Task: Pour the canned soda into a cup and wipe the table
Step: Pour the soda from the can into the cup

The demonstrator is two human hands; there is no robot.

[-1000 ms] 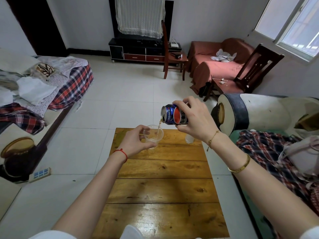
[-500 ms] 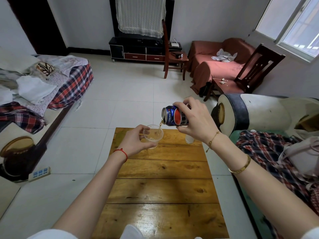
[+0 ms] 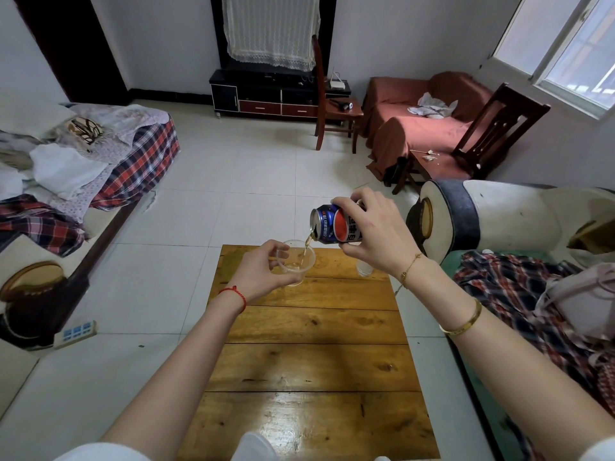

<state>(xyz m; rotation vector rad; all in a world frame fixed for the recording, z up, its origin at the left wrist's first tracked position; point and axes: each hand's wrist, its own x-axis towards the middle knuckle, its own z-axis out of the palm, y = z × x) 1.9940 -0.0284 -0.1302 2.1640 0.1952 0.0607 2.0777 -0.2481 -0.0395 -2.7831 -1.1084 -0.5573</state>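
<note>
1. The right hand grips the blue soda can, tilted on its side above the far edge of the tabletop; a thin brown stream falls from it.
2. The left hand holds the clear plastic cup with curled fingers, just under the can's mouth.
3. The cup looks nearly empty, so I judge the pouring only begun.
4. Wiping is not started; I see no cloth in either hand.
</note>
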